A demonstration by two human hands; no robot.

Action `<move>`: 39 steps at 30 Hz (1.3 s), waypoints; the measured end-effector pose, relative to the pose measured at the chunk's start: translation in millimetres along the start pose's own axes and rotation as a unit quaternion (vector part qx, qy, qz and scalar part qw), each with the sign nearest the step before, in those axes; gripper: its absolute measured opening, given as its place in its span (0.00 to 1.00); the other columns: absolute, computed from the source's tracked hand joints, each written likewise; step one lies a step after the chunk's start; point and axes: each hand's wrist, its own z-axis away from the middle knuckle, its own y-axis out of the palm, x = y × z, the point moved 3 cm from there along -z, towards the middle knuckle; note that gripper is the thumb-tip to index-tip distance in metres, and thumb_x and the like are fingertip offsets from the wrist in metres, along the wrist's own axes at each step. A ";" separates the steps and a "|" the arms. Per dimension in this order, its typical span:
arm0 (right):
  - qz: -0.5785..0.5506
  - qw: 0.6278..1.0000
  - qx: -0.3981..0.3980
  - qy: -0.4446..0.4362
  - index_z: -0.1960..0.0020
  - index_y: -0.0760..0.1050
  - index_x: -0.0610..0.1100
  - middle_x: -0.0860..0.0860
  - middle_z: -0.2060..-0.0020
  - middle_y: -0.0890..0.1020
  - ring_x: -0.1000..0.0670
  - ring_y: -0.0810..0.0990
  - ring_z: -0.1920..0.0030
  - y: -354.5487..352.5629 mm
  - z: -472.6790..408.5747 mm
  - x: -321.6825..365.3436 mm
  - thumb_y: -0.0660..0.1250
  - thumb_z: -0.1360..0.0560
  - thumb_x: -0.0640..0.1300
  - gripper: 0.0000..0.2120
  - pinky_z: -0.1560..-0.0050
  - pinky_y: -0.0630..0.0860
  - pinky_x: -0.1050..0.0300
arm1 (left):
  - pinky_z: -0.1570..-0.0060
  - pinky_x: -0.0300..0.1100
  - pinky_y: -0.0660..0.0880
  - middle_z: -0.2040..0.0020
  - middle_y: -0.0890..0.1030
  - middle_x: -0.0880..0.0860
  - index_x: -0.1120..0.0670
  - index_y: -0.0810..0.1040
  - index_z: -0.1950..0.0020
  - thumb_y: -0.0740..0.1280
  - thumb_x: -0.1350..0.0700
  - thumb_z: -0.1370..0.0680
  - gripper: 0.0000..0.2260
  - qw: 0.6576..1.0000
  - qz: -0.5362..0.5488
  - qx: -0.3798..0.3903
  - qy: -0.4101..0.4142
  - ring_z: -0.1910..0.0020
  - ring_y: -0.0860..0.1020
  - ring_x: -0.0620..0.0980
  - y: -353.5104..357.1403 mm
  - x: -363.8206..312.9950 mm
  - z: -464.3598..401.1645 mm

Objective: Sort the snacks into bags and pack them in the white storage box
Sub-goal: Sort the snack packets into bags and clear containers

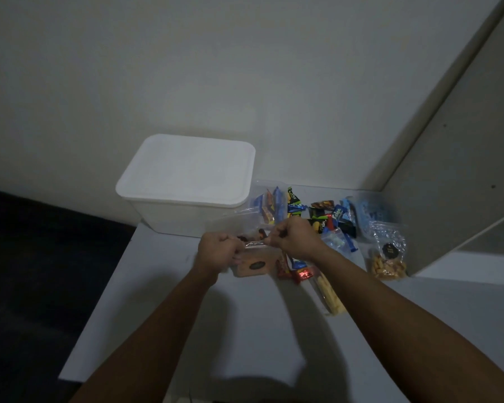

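The white storage box (184, 181) stands at the table's far left corner with its lid on. Just in front of it, my left hand (217, 253) and my right hand (293, 238) both pinch the top edge of a clear bag (252, 264) that holds brownish snacks with a dark oval label. A heap of small wrapped snacks (322, 218) in blue, green and black lies to the right of the box. Behind my hands another clear bag (266, 205) holds blue and orange packets.
A clear bag of orange nuts (389, 264) lies at the right against a white shelf unit (463, 181). A long pack of pale sticks (329, 295) and red wrappers (296, 273) lie under my right forearm. The table's left edge (99, 312) drops to a dark floor.
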 end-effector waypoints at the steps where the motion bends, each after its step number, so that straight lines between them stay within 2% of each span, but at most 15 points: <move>1: -0.005 1.000 -0.001 0.004 0.58 0.83 0.40 0.55 0.66 0.81 0.59 0.79 0.63 4.7 -4.0 0.2 0.73 0.28 0.42 0.05 0.57 0.77 0.58 | 0.61 0.52 0.80 0.69 0.79 0.63 0.61 0.81 0.69 0.71 0.68 0.35 0.04 1.000 0.010 -0.013 -0.014 0.72 0.77 0.56 -2.0 2.6 -2.0; 5: -0.034 0.999 -0.016 0.010 0.54 0.83 0.39 0.48 0.55 0.85 0.55 0.82 0.54 16.0 -15.5 3.2 0.70 0.26 0.39 0.04 0.47 0.79 0.54 | 0.65 0.48 0.81 0.67 0.80 0.63 0.64 0.80 0.66 0.68 0.69 0.35 0.03 0.997 0.037 -0.049 -0.051 0.75 0.80 0.55 -7.5 11.7 -10.6; 9: -0.092 0.994 -0.043 0.032 0.49 0.82 0.39 0.45 0.50 0.83 0.49 0.81 0.49 18.4 -21.2 -3.0 0.68 0.26 0.34 0.07 0.45 0.80 0.54 | 0.55 0.56 0.82 0.67 0.82 0.60 0.60 0.81 0.66 0.69 0.63 0.35 0.02 0.994 0.067 -0.076 -0.047 0.68 0.82 0.57 -10.6 24.0 -23.2; 10: -0.109 0.992 -0.046 0.039 0.49 0.81 0.40 0.45 0.49 0.83 0.49 0.81 0.48 18.4 -21.4 -5.8 0.67 0.26 0.33 0.08 0.46 0.80 0.53 | 0.53 0.58 0.81 0.66 0.83 0.58 0.57 0.82 0.65 0.70 0.58 0.37 0.04 0.994 0.061 -0.082 -0.035 0.65 0.83 0.58 -10.6 27.1 -27.2; 12: -0.129 0.989 -0.050 0.049 0.47 0.81 0.40 0.46 0.49 0.82 0.49 0.81 0.48 16.0 -20.8 -10.8 0.67 0.26 0.31 0.10 0.47 0.80 0.57 | 0.48 0.56 0.80 0.57 0.84 0.56 0.55 0.82 0.56 0.73 0.52 0.42 0.16 0.994 0.036 -0.101 -0.029 0.56 0.83 0.58 -9.0 28.8 -29.8; 14: -0.131 0.988 -0.061 0.059 0.47 0.80 0.39 0.46 0.51 0.82 0.50 0.81 0.50 11.5 -19.6 -19.8 0.67 0.26 0.31 0.10 0.48 0.79 0.59 | 0.43 0.49 0.77 0.48 0.80 0.55 0.56 0.79 0.46 0.75 0.54 0.37 0.20 0.990 -0.015 -0.141 0.007 0.50 0.79 0.56 -5.6 23.0 -21.9; 15: -0.133 0.986 -0.068 0.071 0.47 0.81 0.39 0.46 0.51 0.82 0.49 0.81 0.50 8.6 -18.8 -26.4 0.67 0.26 0.31 0.10 0.49 0.79 0.59 | 0.44 0.48 0.76 0.47 0.78 0.55 0.55 0.77 0.46 0.74 0.57 0.34 0.18 0.984 -0.052 -0.167 0.040 0.49 0.78 0.56 -3.3 19.7 -16.8; 18: -0.117 0.983 -0.094 0.108 0.50 0.81 0.39 0.45 0.52 0.82 0.49 0.81 0.50 -3.2 -13.9 -49.9 0.68 0.26 0.32 0.07 0.52 0.79 0.60 | 0.51 0.50 0.76 0.52 0.76 0.57 0.55 0.74 0.54 0.72 0.61 0.33 0.11 0.962 -0.101 -0.206 0.149 0.54 0.76 0.58 10.0 18.3 -8.1; 20: -0.074 0.983 -0.100 0.136 0.53 0.81 0.40 0.47 0.55 0.82 0.50 0.80 0.52 -11.8 -7.9 -67.5 0.69 0.26 0.34 0.04 0.52 0.79 0.56 | 0.58 0.47 0.75 0.59 0.77 0.56 0.55 0.73 0.59 0.72 0.61 0.32 0.09 0.960 -0.113 -0.179 0.183 0.60 0.76 0.56 24.1 19.7 -6.6; 23: 0.007 0.981 -0.109 0.162 0.53 0.81 0.42 0.48 0.56 0.82 0.50 0.80 0.54 -24.7 4.2 -93.2 0.70 0.26 0.38 0.03 0.53 0.78 0.55 | 0.60 0.42 0.73 0.68 0.75 0.50 0.53 0.74 0.65 0.72 0.64 0.31 0.09 0.977 -0.107 -0.054 0.174 0.66 0.75 0.50 54.7 20.5 -7.5; 28: 0.055 0.958 -0.139 0.246 0.40 0.75 0.40 0.44 0.47 0.79 0.48 0.77 0.52 -40.5 25.5 -128.5 0.72 0.28 0.44 0.19 0.53 0.77 0.53 | 0.55 0.44 0.77 0.64 0.79 0.48 0.49 0.77 0.63 0.72 0.57 0.28 0.07 0.964 -0.201 0.139 0.103 0.60 0.79 0.49 99.6 26.7 -8.7; 31: 0.041 0.954 -0.102 0.279 0.36 0.67 0.40 0.45 0.48 0.76 0.43 0.77 0.46 -41.4 33.3 -147.1 0.70 0.27 0.49 0.25 0.46 0.77 0.47 | 0.54 0.46 0.77 0.63 0.80 0.48 0.49 0.77 0.67 0.70 0.57 0.28 0.08 0.951 -0.234 0.190 0.074 0.59 0.79 0.48 117.5 26.2 -5.6; 34: -0.011 0.952 -0.096 0.291 0.33 0.62 0.40 0.45 0.48 0.76 0.42 0.77 0.45 -41.5 38.2 -156.5 0.67 0.25 0.47 0.25 0.44 0.76 0.43 | 0.59 0.44 0.74 0.61 0.80 0.52 0.52 0.76 0.60 0.70 0.58 0.26 0.04 0.949 -0.194 0.248 0.010 0.61 0.76 0.48 135.1 26.7 -1.7; 37: -0.022 0.951 -0.111 0.288 0.36 0.66 0.40 0.42 0.47 0.79 0.41 0.79 0.48 -43.2 38.7 -170.6 0.70 0.28 0.43 0.24 0.45 0.77 0.41 | 0.59 0.43 0.73 0.55 0.78 0.54 0.53 0.75 0.53 0.72 0.59 0.26 0.07 0.954 -0.133 0.263 -0.058 0.58 0.75 0.49 149.2 27.4 1.2; 39: -0.051 0.953 -0.097 0.284 0.42 0.72 0.40 0.43 0.52 0.81 0.43 0.82 0.53 -44.9 41.3 -171.9 0.72 0.30 0.41 0.19 0.51 0.80 0.44 | 0.55 0.45 0.74 0.55 0.77 0.54 0.52 0.74 0.52 0.70 0.63 0.27 0.09 0.958 -0.110 0.255 -0.075 0.56 0.75 0.50 154.6 28.3 0.7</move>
